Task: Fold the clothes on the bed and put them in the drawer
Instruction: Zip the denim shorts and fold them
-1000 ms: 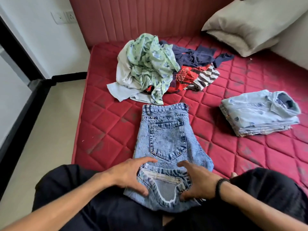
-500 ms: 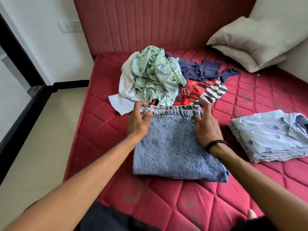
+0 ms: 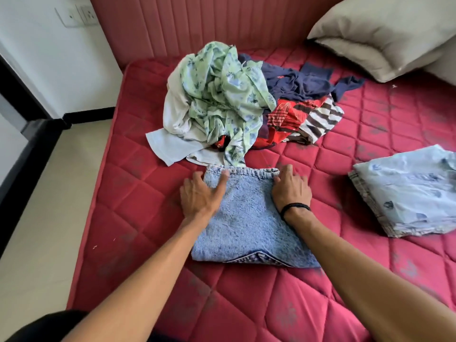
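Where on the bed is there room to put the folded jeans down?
Bare mattress lies in front of the folded jeans, and a strip runs between them and the folded shirt stack. It is crowded behind the jeans, where the unfolded pile almost reaches them.

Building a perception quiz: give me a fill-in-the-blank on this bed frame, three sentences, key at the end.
1. Both hands, left hand and right hand, rest on the folded ____ jeans.
2. A black band circles the ____ wrist.
3. The stack of folded shirts lies to the ____ of the jeans.

Missing words: denim; right; right
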Available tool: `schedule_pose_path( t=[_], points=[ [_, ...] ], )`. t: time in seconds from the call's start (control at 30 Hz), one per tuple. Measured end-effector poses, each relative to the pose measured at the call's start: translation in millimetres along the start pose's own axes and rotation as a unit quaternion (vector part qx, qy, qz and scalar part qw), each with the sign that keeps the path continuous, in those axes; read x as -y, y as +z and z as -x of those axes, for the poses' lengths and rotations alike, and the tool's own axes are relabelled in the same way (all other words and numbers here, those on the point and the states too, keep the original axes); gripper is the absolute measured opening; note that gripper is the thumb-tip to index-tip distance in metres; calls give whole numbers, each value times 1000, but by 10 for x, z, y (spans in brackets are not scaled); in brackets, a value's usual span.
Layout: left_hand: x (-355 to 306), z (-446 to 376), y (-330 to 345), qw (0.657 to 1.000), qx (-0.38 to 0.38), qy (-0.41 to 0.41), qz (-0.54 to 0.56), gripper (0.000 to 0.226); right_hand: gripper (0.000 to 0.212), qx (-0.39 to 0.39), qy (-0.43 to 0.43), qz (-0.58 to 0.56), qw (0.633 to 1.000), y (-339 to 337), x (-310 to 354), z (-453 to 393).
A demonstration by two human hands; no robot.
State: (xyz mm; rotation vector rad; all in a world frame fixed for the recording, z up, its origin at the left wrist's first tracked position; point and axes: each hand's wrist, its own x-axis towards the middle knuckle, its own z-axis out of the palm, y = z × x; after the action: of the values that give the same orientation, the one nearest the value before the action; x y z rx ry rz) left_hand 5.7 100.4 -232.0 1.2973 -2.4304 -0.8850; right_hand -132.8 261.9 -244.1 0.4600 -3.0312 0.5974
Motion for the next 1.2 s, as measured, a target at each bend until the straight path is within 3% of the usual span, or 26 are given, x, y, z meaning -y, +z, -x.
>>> schedule_pose_path(
  t=[0.07, 0.1, 0.17, 0.2, 0.23, 0.33, 0.4, 0.47, 0.53, 0.6, 0.67, 0.73, 0.8, 0.87, 0.9, 0.93, 0.97, 1.0, 1.03, 1.07, 1.1, 1.2],
  points=[
    [7, 134, -203, 989, 128, -54, -41, 125, 37, -65, -89, 19, 994, -113, 73, 246],
    [5, 205, -272, 980, 180, -80, 2, 121, 42, -78, -164, 11, 983, -159, 104, 431],
    [-34, 329, -338, 946, 267, -117, 139, 73, 59, 25, -256, 1, 966, -275, 136, 845],
    [-129, 446, -440, 938, 279, -109, 173, 50, 67, 103, -253, 11, 962, -317, 132, 950],
    [-226, 457, -467, 946, 266, -85, 163, 43, 74, 157, -228, 15, 961, -284, 98, 902],
    [-729, 559, -614, 970, 205, 28, 129, 72, 98, 236, -119, -63, 962, -422, 121, 593],
    [-1173, 811, -844, 969, 192, 85, 127, 63, 110, 298, -33, -244, 923, -813, 164, 410],
    [-1604, 1081, -979, 961, 186, 159, 126, 47, 102, 335, 65, -426, 838, -1280, 91, 377],
    [-1981, 1436, -1019, 939, 243, 203, 133, 55, 88, 331, 94, -579, 739, -1785, -63, 462],
    [-2248, 1755, -831, 905, 314, 274, 88, 74, 56, 329, 80, -593, 731, -2342, -407, 663],
    [-2415, 2092, -608, 874, 318, 364, 50, 74, 29, 309, 96, -583, 745, -2723, -867, 699],
    [-2506, 2366, -373, 846, 255, 456, 110, 50, 21, 246, 140, -593, 754, -3032, -1327, 770],
    [-2530, 2535, -142, 824, 90, 504, 241, 33, 25, 188, 156, -622, 743, -3349, -1669, 852],
    [-2490, 2372, 283, 866, -27, 399, 300, 46, 23, 131, 149, -655, 729, -3557, -1888, 910],
    [-2501, 2301, 493, 906, -8, 285, 314, 63, 23, 111, 135, -675, 717, -3690, -2021, 968],
    [-2510, 2240, 619, 931, 99, 121, 330, 80, 24, 90, 118, -692, 707, -3783, -2095, 999],
    [-2529, 2276, 741, 901, 259, -46, 345, 89, 25, 69, 109, -706, 696, -3850, -2208, 1037],
    [-2541, 2338, 800, 809, 420, -169, 376, 91, 26, 59, 99, -722, 682, -3878, -2301, 1054],
    [-2561, 2416, 840, 701, 530, -221, 423, 93, 28, 47, 98, -731, 673, -3890, -2416, 1080],
    [-2611, 2465, 947, 627, 582, -213, 472, 92, 29, 36, 99, -743, 661, -3879, -2557, 1113],
    [-2675, 2492, 1002, 596, 587, -184, 517, 87, 31, 21, 105, -752, 651, -3838, -2692, 1140],
    [-2862, 2504, 1213, 622, 497, -124, 592, 49, 35, -31, 137, -769, 624, -3447, -3302, 1303]
  ],
)
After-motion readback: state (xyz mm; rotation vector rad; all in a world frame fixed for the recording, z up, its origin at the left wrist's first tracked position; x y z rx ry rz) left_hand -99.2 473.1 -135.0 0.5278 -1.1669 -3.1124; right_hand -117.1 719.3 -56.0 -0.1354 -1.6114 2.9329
